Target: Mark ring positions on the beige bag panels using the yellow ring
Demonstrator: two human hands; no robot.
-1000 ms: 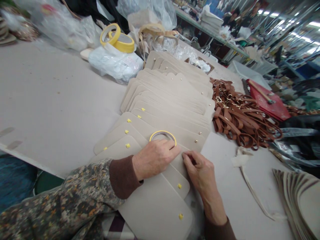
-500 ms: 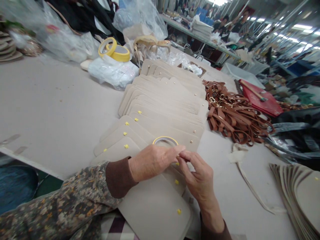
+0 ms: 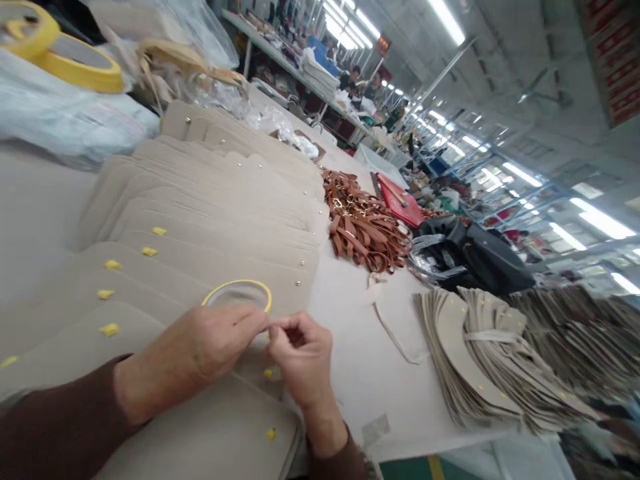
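Note:
My left hand (image 3: 210, 343) is closed at the near edge of a thin yellow tape roll (image 3: 237, 288), its fingers wrapped over it. My right hand (image 3: 303, 353) pinches close against the left fingertips; whatever lies between its thumb and finger is too small to make out. Beneath both hands are overlapping beige panels (image 3: 200, 413) with small yellow tape bits (image 3: 110, 329) stuck on them. Further back, more beige panels (image 3: 215, 193) fan out, some with small metal studs.
Brown straps with metal clasps (image 3: 360, 227) lie right of the panels. Beyond them are a red item (image 3: 400, 200) and a black bag (image 3: 495, 257). Bundled beige pieces (image 3: 480, 353) sit at the right. Two thick yellow tape rolls (image 3: 80, 63) rest on a plastic-wrapped packet (image 3: 75, 120).
The view has swung to the right and up, bringing in more bundles and ceiling. Both hands remain together beside the tape roll, with a slight gap visible inside the right hand's curled fingers.

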